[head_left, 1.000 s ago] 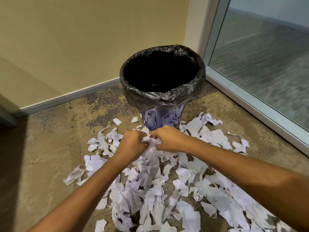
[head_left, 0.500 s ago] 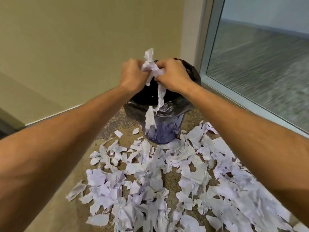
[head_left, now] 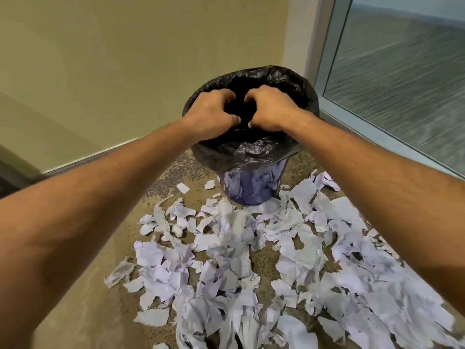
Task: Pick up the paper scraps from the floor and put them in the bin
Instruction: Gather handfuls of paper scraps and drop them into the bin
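A blue bin (head_left: 251, 187) lined with a black bag (head_left: 299, 86) stands in the corner of the floor. My left hand (head_left: 208, 114) and my right hand (head_left: 271, 109) hover side by side over the bin's dark mouth, fingers loosely curled and pointing down. No paper shows in either hand. White paper scraps (head_left: 226, 260) cover the floor in front of the bin and spread to the right. One blurred scrap (head_left: 230, 220) shows just in front of the bin's base.
A beige wall with a skirting board (head_left: 83, 159) runs behind the bin. A glass panel in a metal frame (head_left: 377, 132) closes off the right side. Mottled brown floor (head_left: 88, 311) lies bare at the left.
Both hands scooped a bunch of scraps off the floor, lifted it above the bin, then lowered over the mouth. The bunch is no longer in the hands.
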